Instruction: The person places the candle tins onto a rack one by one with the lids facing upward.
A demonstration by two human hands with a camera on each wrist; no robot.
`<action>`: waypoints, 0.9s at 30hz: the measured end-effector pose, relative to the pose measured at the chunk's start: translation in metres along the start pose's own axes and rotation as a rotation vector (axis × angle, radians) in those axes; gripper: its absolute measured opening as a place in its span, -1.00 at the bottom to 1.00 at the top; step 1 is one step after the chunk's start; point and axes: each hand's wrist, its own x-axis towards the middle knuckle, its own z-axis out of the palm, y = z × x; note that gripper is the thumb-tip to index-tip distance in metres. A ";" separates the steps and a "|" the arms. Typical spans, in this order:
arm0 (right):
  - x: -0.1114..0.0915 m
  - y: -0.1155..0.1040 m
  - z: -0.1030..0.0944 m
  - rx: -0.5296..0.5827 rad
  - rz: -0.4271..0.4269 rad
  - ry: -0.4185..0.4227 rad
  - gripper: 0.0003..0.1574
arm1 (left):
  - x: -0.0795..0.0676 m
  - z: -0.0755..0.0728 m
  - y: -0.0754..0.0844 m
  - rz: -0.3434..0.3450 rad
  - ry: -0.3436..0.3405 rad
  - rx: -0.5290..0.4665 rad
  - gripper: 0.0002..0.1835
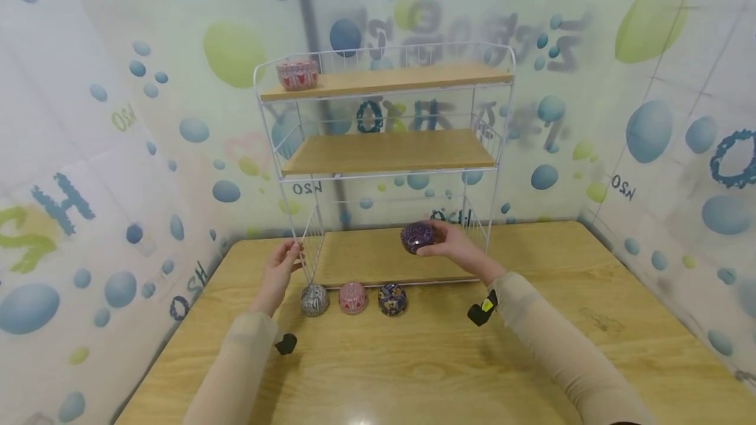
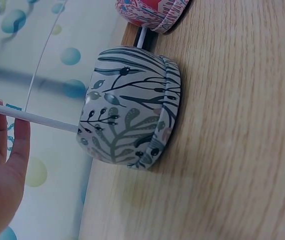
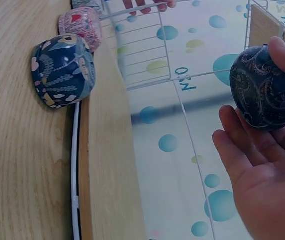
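Note:
My right hand (image 1: 451, 244) holds a dark purple paisley tin (image 1: 417, 238) between thumb and fingers, raised over the bottom shelf of a white wire rack. In the right wrist view the same tin (image 3: 265, 89) looks almost black. At the rack's left front post (image 2: 47, 121), my left hand (image 1: 280, 274) has its fingers hooked around the wire. Lined up on the table before the rack are a grey-and-white leaf-patterned tin (image 2: 130, 107), a pink-and-red tin (image 1: 352, 298) and a navy floral tin (image 3: 65, 71). The leaf-patterned one is closest to my left hand.
Another pink-and-red tin (image 1: 298, 75) stands at the left end of the top shelf (image 1: 401, 77). Below it come the middle shelf (image 1: 390, 151) and bottom shelf (image 1: 363, 254). The wooden table (image 1: 378, 359) meets walls printed with blue and green dots behind and at both sides.

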 end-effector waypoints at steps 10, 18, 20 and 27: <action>0.003 -0.006 -0.002 0.038 -0.004 -0.022 -0.12 | -0.001 0.000 0.003 0.008 0.003 -0.008 -0.85; 0.005 -0.018 -0.003 0.045 -0.031 -0.037 -0.13 | 0.000 0.000 0.002 0.005 0.003 -0.010 -0.81; 0.006 -0.020 -0.004 0.040 -0.036 -0.032 -0.13 | 0.000 0.000 0.002 0.002 -0.001 -0.004 -0.80; 0.009 -0.023 -0.007 0.042 -0.044 -0.036 -0.14 | 0.001 0.000 0.001 0.003 0.000 -0.001 -0.69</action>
